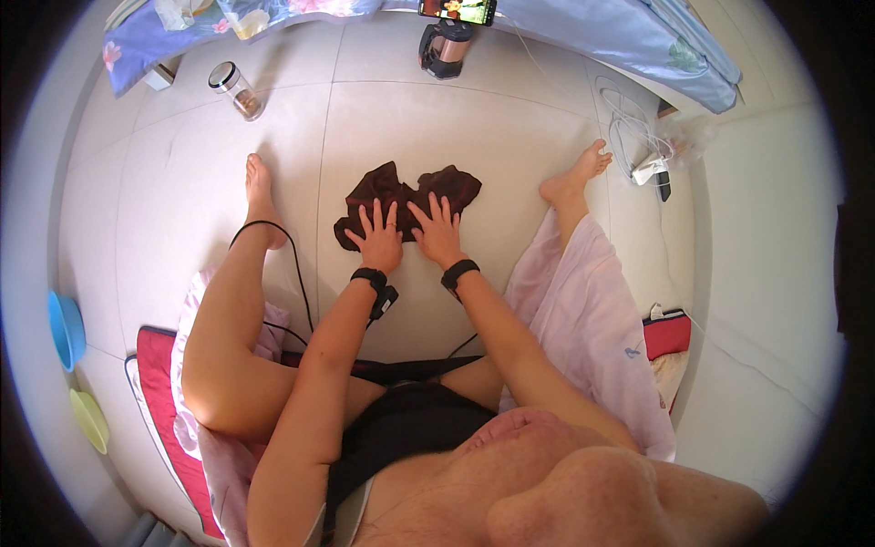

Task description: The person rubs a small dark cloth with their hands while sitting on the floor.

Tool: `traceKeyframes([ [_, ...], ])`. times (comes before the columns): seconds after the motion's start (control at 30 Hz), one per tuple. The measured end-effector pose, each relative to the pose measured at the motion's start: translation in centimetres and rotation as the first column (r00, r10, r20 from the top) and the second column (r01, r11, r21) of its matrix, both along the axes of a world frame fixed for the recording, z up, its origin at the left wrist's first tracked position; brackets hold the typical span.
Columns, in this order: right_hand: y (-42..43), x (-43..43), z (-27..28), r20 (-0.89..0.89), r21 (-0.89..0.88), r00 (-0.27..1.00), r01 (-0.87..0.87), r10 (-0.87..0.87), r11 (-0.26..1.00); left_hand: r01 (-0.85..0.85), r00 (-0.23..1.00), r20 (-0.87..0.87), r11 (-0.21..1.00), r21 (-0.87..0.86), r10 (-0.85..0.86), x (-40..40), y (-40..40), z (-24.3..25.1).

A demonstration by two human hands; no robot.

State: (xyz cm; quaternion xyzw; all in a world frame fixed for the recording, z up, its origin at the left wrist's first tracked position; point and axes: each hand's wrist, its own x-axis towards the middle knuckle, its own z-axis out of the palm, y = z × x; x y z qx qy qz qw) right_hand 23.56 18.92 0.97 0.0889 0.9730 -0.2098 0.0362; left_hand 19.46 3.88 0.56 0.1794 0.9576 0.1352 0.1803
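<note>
A crumpled dark brown or maroon cloth (372,188) lies on the tiled floor between my outstretched legs. My left hand (378,236) rests palm down on its left and lower part, fingers spread, a ring on one finger. Beside it, my right hand (437,229) presses flat on the right part, its fingers also apart. Neither hand grips the cloth. Black bands are round both wrists, and a small black device sits at the left one. What lies beneath the palms is hidden.
A lidded clear jar (236,92) and a kettle (444,49) stand ahead, near a lit phone (458,9). White cables and a power strip (649,169) lie at right. Blue basin (66,331) and yellow-green basin (89,421) are at left. Pink fabric (581,308) covers part of my right leg; a black cable crosses near my left.
</note>
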Motion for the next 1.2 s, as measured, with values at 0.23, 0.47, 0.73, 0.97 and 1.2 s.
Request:
traceKeyframes([
  [0.23,0.7,-1.4,0.4,0.058,-0.006,0.998,-0.014,0.015,1.0,-0.036,0.999,0.008,0.999,-0.015,0.036,-1.2,0.7,0.0],
  [0.47,0.0,1.0,0.8,0.09,-0.017,0.996,-0.014,0.016,1.0,-0.01,1.0,0.0,1.0,-0.018,0.01,0.8,-0.4,-0.2],
  [0.73,-2.0,4.9,0.4,-0.048,0.019,0.999,-0.009,0.01,1.0,-0.036,0.997,-0.066,0.999,0.024,0.038,4.6,-1.3,-0.5],
  [0.97,-1.3,2.3,0.3,-0.023,-0.003,1.0,-0.005,0.005,1.0,-0.038,0.996,-0.075,0.998,0.044,0.041,2.7,-1.0,-0.8],
  [1.2,0.2,-2.0,0.4,0.05,-0.009,0.999,-0.022,0.023,1.0,-0.054,0.997,0.047,0.998,-0.027,0.055,-1.8,0.5,-0.2],
])
